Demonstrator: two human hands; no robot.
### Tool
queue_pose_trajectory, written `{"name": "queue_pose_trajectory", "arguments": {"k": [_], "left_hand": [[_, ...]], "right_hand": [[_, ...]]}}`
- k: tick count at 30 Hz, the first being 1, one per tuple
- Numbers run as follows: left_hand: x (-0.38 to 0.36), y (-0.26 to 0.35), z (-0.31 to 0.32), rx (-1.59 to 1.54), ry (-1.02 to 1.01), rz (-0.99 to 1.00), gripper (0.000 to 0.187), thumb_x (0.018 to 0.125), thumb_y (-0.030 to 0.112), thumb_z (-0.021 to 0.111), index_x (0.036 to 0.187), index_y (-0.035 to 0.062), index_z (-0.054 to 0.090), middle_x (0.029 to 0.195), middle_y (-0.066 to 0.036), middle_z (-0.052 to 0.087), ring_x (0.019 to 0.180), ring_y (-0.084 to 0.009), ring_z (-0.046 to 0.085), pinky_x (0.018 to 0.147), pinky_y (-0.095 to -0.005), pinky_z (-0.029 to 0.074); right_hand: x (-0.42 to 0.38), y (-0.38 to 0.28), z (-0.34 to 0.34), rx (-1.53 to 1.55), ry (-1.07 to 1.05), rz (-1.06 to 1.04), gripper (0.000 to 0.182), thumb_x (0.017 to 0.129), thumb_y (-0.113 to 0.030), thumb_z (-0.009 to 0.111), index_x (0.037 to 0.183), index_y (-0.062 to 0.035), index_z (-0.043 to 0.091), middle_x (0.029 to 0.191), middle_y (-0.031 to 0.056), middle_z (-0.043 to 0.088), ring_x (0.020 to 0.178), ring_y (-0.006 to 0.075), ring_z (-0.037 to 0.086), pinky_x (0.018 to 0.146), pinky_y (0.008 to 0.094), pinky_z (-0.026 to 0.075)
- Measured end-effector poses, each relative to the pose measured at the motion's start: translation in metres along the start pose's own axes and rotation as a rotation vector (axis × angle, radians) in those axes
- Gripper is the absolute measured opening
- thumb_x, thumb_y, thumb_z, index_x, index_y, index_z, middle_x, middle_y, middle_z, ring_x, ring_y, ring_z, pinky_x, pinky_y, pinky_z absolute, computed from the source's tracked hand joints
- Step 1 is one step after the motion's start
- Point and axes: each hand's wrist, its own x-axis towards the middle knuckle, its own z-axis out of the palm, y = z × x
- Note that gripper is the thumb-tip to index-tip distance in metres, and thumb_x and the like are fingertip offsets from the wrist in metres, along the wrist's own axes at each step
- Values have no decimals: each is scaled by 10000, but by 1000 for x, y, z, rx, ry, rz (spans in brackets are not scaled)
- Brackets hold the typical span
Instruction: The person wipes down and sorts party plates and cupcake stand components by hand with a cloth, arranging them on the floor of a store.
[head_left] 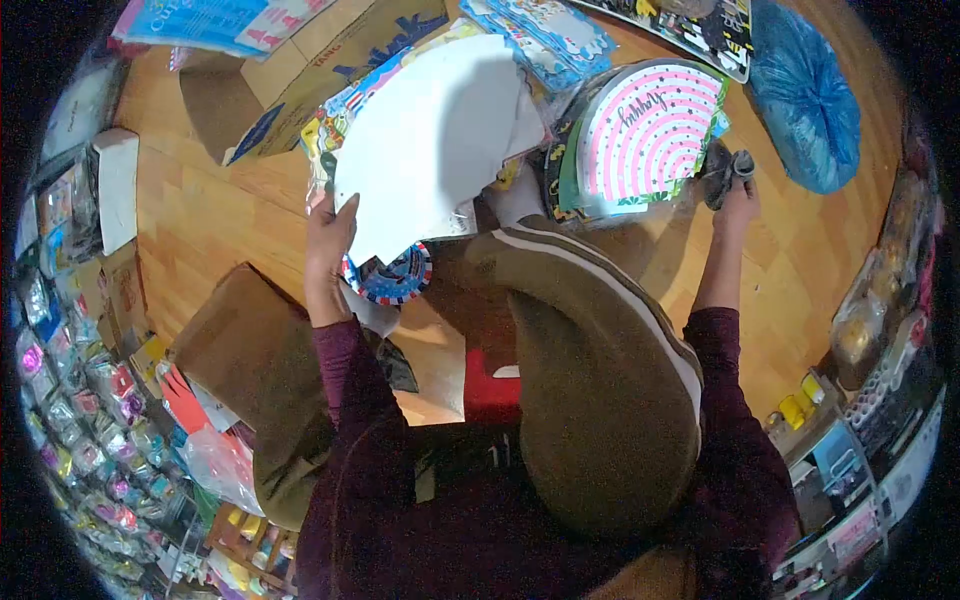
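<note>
My left hand [332,235] is closed on the lower left edge of a large white fan-shaped card [430,150], its thumb on top. Colourful printed sheets [318,140] show from under that card. Below it lies a round blue, red and white patterned piece [395,275], partly covered. To the right, my right hand [738,203] is closed round a small dark grey thing [740,165], whose kind I cannot make out. Just left of that hand, a pink-and-white striped fan-shaped card [650,135] with "Happy" lettering rests on other cards.
An open cardboard box [300,75] stands at the upper left, near blue printed packs [545,40]. A tied blue plastic bag [805,100] is on the wooden floor [200,215] at the upper right. Many small wrapped items [100,400] line the left side.
</note>
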Motion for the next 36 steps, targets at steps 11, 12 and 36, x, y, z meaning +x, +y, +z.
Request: {"name": "queue_pose_trajectory", "arguments": {"k": [11,12,36], "left_hand": [[-24,54,89,35,-31,295,244,816,120,488,1023,-9,481,940,-117,554,828,-181,549,680,-280,451],[-24,57,113,-278,-275,184,233,829,113,467,1028,-8,482,939,-107,554,834,-176,543,698,-277,449],[22,-13,275,548,-432,215,197,629,133,555,754,-14,595,792,-208,581,796,-344,564,702,-397,444]], "right_hand": [[-32,-16,40,-540,-185,-612,314,715,-51,466,1011,45,507,920,164,551,875,273,513,775,341,392],[-37,-14,46,-630,-218,-801,323,705,-58,470,1007,48,503,906,184,547,897,313,500,803,378,379],[-115,52,62,-1156,-1077,-1146,599,691,-130,512,1255,-89,316,1311,155,268,1238,304,205,976,484,204]]}}
